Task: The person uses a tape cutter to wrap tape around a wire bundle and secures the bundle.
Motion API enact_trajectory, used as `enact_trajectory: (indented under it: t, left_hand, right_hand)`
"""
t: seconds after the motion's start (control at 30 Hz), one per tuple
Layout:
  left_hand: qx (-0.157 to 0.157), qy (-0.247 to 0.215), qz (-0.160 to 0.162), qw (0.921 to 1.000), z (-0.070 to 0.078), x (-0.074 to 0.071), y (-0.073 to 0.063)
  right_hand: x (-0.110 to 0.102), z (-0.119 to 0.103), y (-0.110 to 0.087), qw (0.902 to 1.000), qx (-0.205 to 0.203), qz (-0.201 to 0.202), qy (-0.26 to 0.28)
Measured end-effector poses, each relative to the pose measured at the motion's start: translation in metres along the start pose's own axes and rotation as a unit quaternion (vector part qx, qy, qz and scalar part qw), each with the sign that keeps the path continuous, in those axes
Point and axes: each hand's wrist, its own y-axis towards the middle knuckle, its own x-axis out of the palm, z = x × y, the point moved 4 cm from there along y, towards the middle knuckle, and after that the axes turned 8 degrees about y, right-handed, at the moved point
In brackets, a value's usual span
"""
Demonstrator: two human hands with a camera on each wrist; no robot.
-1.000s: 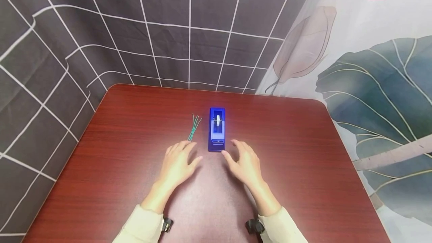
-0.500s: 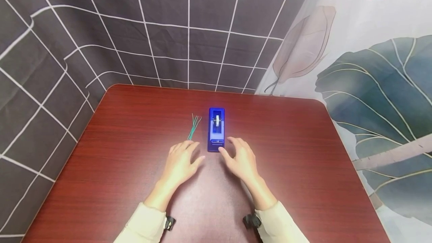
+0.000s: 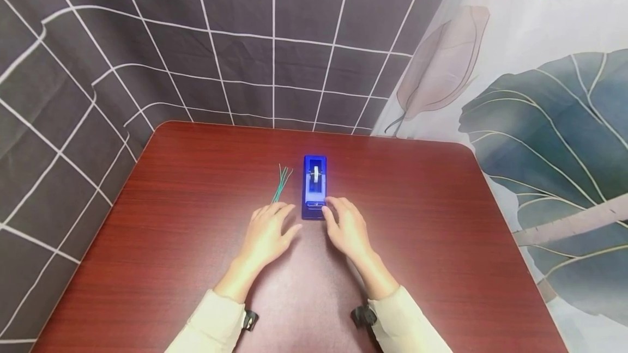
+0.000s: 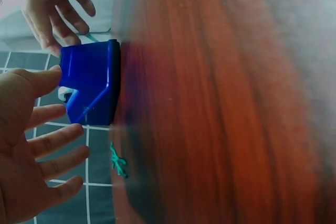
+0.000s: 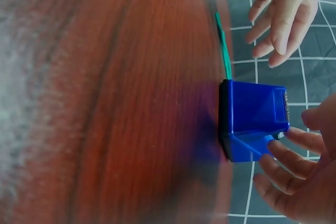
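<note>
A blue tape dispenser (image 3: pixel 314 213) stands upright on the table, its serrated cutter end toward me and a small tape roll (image 3: pixel 316 174) set in its well. My right hand (image 3: pixel 350 231) hovers at the dispenser's near right corner, fingers loosely spread; whether the fingertips touch it I cannot tell. In the right wrist view those fingers lie beside the dispenser (image 5: pixel 254 107). My left hand (image 3: pixel 267 239) is held to the left and nearer me, fingers relaxed, holding nothing. Just beyond its fingertips lie several thin green ties (image 3: pixel 281 185), their near ends partly hidden by the hand.
The reddish-brown wooden table (image 3: pixel 417 222) has rounded far corners. Behind it hangs a dark curtain (image 3: pixel 245 59) with a white grid, and a leaf-patterned white curtain (image 3: pixel 510 31) hangs on the right. Black straps (image 3: pixel 250 320) show at the cream sleeves (image 3: pixel 211 323).
Both hands have moved a little forward and inward. The right hand has come right up to the dispenser's near right corner. The dispenser and green ties have stayed in place.
</note>
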Motion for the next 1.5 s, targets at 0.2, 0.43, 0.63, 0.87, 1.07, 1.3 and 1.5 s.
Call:
enact_trajectory:
  t: [0.2,0.43,0.63,0.87,1.07,1.3,1.5]
  left_hand:
    - [0.002,-0.013,-0.003,0.9999,0.004,0.001,0.004]
    - [0.009,-0.024,0.009,0.9996,0.007,0.007,0.007]
    - [0.011,-0.026,0.017,0.9995,0.010,0.007,0.011]
    - [0.007,-0.028,0.012,0.9995,0.014,0.008,0.016]
    - [0.000,-0.035,0.009,0.9994,0.015,0.013,0.018]
    - [-0.012,-0.043,0.021,0.9988,0.017,0.015,0.023]
    - [-0.020,-0.052,0.038,0.9977,0.015,0.016,0.027]
  right_hand:
    - [0.001,0.000,0.003,1.0000,0.000,-0.002,-0.004]
    - [0.002,-0.001,0.003,1.0000,0.003,-0.003,-0.003]
    - [0.004,-0.002,0.005,1.0000,0.004,0.000,-0.002]
    - [0.006,-0.001,0.006,0.9999,0.012,0.002,-0.003]
    - [0.007,0.000,0.008,0.9998,0.020,-0.001,-0.001]
    - [0.011,0.004,0.013,0.9993,0.031,-0.013,0.016]
    - [0.012,0.008,0.016,0.9969,0.062,-0.021,0.043]
